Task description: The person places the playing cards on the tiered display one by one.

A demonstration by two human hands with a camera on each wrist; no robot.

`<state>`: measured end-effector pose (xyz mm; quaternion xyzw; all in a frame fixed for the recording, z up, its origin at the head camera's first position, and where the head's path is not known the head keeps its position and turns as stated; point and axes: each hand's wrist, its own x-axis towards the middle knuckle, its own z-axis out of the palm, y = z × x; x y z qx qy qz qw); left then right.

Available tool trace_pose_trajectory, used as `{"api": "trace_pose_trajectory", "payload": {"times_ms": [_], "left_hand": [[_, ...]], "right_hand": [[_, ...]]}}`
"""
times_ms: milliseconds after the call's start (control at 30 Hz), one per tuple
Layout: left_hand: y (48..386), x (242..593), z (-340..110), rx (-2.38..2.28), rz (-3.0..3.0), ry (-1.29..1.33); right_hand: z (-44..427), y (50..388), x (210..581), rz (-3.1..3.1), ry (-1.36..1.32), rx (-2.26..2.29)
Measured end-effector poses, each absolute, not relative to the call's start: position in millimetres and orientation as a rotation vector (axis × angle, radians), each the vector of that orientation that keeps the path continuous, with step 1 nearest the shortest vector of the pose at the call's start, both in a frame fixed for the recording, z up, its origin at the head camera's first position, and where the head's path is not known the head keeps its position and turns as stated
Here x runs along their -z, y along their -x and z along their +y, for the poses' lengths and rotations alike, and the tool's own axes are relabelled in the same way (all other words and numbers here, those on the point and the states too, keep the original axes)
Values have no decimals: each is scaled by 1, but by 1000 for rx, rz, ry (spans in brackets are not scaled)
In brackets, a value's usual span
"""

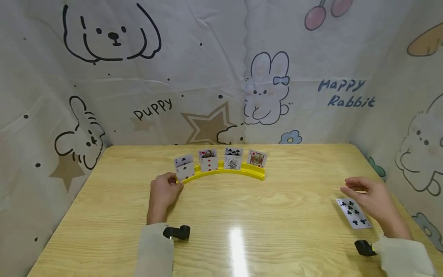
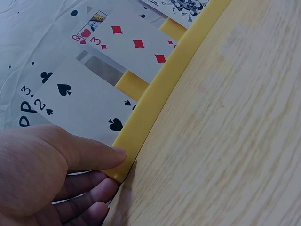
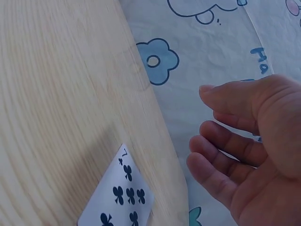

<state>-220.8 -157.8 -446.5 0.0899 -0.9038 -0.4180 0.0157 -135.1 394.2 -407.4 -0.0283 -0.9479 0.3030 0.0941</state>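
A curved yellow card holder stands on the table with playing cards upright in it. My left hand grips its left end, thumb on the front face and fingers behind, beside the two of spades. Further along stand the three of diamonds before a queen of hearts, a joker before a clubs card, and a single face card. At the right, a seven of clubs lies face up on the table. Just over it hovers my right hand, fingers loosely bent, holding nothing.
The wooden table reaches back to a printed cloth with animal drawings, which also hangs at both sides. The table's right edge runs close to the right hand. Black wrist cameras sit on both sleeves.
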Motion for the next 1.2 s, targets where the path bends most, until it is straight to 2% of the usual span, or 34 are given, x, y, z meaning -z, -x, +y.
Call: {"api": "trace_pose_trajectory", "payload": {"times_ms": [500, 1200], "left_hand": [[217, 443, -159, 1296, -2811, -273], [220, 444, -157, 1279, -2827, -246]], "right_hand": [[404, 132, 406, -2890, 160, -804], [420, 130, 423, -3060, 286, -712]]}}
